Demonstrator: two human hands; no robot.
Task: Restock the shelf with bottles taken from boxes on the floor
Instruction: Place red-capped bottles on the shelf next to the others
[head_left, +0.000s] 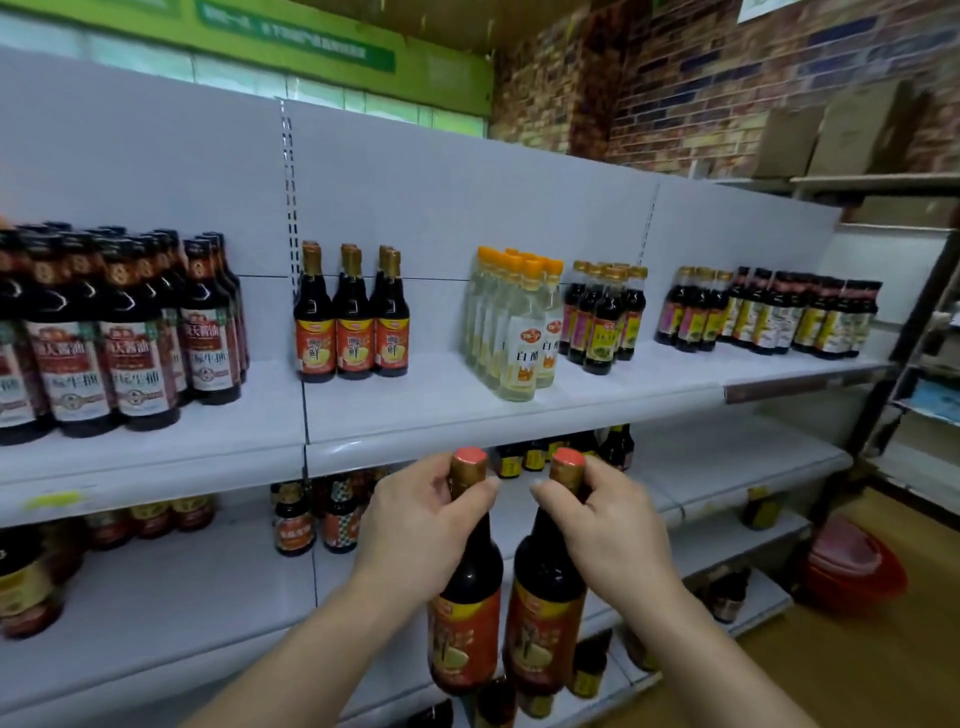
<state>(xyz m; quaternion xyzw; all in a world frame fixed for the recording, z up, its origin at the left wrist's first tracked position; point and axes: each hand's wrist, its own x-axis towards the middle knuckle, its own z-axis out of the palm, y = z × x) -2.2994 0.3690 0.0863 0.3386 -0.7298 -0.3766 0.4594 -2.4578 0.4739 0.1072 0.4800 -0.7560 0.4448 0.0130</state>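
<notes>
I hold two dark sauce bottles with orange labels and red caps, one in each hand, upright in front of the shelving. My left hand (421, 525) grips the neck of the left bottle (464, 623). My right hand (608, 530) grips the neck of the right bottle (545, 618). Both bottles hang just below the front edge of the white upper shelf (467, 415). A matching group of orange-label bottles (352, 322) stands on that shelf, above and a little left of my hands, with bare shelf in front of and beside it.
The upper shelf also carries dark soy bottles (119, 332) at left, clear vinegar bottles (519, 327) and more dark bottles (769, 312) to the right. Lower shelves (182, 587) hold small bottles. Red basins (852, 566) sit on the wooden floor at right, under a brick wall.
</notes>
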